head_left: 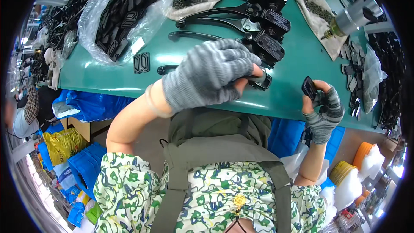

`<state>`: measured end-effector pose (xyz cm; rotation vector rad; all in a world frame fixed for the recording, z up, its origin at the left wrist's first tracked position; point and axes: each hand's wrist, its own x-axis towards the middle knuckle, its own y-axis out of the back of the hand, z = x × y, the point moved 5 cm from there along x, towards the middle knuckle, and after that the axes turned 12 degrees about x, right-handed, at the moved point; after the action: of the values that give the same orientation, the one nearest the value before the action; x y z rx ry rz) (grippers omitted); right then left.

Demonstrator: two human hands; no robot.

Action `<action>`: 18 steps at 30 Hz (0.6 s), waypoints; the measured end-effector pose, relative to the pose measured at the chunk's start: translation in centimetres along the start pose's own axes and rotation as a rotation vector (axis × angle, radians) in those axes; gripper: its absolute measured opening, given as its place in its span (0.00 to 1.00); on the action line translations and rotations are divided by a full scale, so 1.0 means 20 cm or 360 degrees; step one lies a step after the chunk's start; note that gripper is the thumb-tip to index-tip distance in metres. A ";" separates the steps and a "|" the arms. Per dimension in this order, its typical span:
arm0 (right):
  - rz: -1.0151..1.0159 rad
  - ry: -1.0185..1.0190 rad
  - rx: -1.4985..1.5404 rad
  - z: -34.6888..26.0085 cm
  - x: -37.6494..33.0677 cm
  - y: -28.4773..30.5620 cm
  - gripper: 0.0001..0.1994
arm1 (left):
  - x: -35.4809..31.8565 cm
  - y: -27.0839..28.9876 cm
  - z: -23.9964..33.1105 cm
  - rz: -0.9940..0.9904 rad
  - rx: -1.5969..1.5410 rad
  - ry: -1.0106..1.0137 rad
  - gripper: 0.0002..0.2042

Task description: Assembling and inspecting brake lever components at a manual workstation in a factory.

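My left hand (211, 75), in a grey knit glove with bare fingertips, reaches over the nearest brake lever assembly (168, 68). Its thumb and forefinger are closed at the black reservoir (264, 83) of that assembly; a small greyish piece seems to be between them, too hidden to name. My right hand (324, 110), gloved alike, pinches a small black rectangular cap (308, 87) above the table's near edge, apart from the levers. More brake lever assemblies (272, 46) lie in a row beyond my left hand, their levers pointing left and their black reservoirs at the right.
Two black oblong frames (141, 62) lie left of the levers on the green table (116, 75). Behind them a clear plastic bag (88, 28) holds many black frames. At the right are a metal cylinder tool (355, 16), a cloth (330, 39) and scattered black parts (355, 69).
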<state>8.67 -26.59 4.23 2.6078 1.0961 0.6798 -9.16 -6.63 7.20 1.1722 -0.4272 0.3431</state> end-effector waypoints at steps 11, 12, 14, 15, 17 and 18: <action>-0.0384 0.0454 0.0058 -0.24 0.10 -0.21 0.14 | -0.04 -0.18 -0.08 -0.0051 -0.0701 0.0210 0.12; -0.0391 0.0498 0.0013 -0.25 0.09 -0.23 0.14 | -0.04 -0.17 -0.08 -0.0039 -0.0687 0.0212 0.12; -0.0414 0.0549 -0.0028 -0.24 0.08 -0.26 0.13 | -0.04 -0.17 -0.07 -0.0038 -0.0467 0.0096 0.14; -0.0379 0.0455 0.0008 -0.21 0.08 -0.26 0.14 | -0.05 -0.16 -0.07 -0.0039 -0.0360 0.0044 0.14; -0.0310 0.0257 0.0068 -0.16 0.09 -0.25 0.14 | -0.06 -0.17 -0.09 -0.0034 -0.0388 0.0030 0.15; -0.0324 0.0259 0.0067 -0.16 0.09 -0.26 0.14 | -0.06 -0.18 -0.10 -0.0040 -0.0417 0.0003 0.16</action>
<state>4.91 -21.56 5.66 2.4631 1.4148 0.8404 -8.21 -6.02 3.02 0.9207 -0.4413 0.2579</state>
